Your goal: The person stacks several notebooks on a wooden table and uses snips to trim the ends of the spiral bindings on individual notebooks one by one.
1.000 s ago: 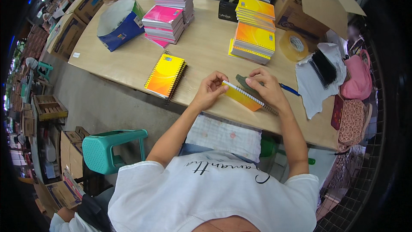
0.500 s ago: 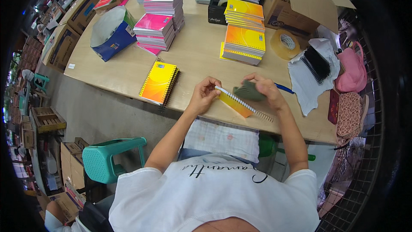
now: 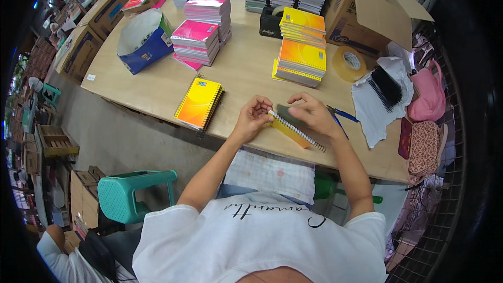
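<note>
My left hand (image 3: pixel 254 119) pinches the upper left end of a yellow-orange notebook (image 3: pixel 291 135), held tilted at the table's near edge. A spiral wire coil (image 3: pixel 318 147) runs along its white punched spine and sticks out past the lower right end. My right hand (image 3: pixel 318 115) has its thumb and fingers bent on a dark green cloth (image 3: pixel 291 114), which lies against the spine; part of the cloth is hidden by the fingers. Just right of that hand lie blue-handled pliers (image 3: pixel 343 115). To the left sit a few coil-bound yellow notebooks (image 3: pixel 199 103).
Yellow notebooks (image 3: pixel 301 60) and pink notebooks (image 3: pixel 195 36) stand in stacks farther back. At the right are a tape roll (image 3: pixel 348 64), black coils (image 3: pixel 385 89) on a white cloth (image 3: pixel 369 120), and pouches (image 3: pixel 424 144). A green stool (image 3: pixel 126 194) stands on the left.
My right hand and the green cloth have come down and left onto the spine. Less of the coil sticks out past the notebook's end. More of the pliers shows. The view has shifted slightly.
</note>
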{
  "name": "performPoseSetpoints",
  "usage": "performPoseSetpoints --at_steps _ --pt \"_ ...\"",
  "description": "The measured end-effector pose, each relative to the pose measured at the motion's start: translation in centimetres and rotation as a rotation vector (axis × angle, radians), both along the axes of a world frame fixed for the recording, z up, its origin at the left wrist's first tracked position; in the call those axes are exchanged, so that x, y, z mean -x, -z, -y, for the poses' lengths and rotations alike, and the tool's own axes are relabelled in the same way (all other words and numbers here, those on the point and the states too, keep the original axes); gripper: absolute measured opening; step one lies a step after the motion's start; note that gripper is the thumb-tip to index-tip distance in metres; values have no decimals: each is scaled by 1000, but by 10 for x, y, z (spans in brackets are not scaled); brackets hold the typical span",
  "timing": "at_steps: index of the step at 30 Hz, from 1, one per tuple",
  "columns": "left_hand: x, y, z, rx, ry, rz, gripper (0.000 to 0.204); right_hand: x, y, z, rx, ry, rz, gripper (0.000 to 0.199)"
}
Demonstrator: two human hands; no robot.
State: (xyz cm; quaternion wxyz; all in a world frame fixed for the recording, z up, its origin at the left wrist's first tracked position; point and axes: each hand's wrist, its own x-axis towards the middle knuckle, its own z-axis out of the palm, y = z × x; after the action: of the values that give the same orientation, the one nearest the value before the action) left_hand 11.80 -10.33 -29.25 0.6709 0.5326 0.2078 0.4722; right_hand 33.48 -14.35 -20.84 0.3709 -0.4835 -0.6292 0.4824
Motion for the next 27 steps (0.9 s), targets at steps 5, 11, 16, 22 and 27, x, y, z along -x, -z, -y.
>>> performPoseSetpoints --at_steps 5,11,16,22,27 --pt "-1 -2 0 50 7 35 41 6 5 -4 215 101 -265 36" --pt "1 -2 -1 39 -25 47 45 2 3 -8 -310 109 594 46" --pt "9 2 -1 133 -95 150 59 -30 31 10 -477 261 384 50" --pt "14 -37 15 147 -154 159 65 -83 78 54 -250 691 1227 56" --pt "21 -58 17 113 -213 100 74 -74 47 58 -223 608 1149 41"
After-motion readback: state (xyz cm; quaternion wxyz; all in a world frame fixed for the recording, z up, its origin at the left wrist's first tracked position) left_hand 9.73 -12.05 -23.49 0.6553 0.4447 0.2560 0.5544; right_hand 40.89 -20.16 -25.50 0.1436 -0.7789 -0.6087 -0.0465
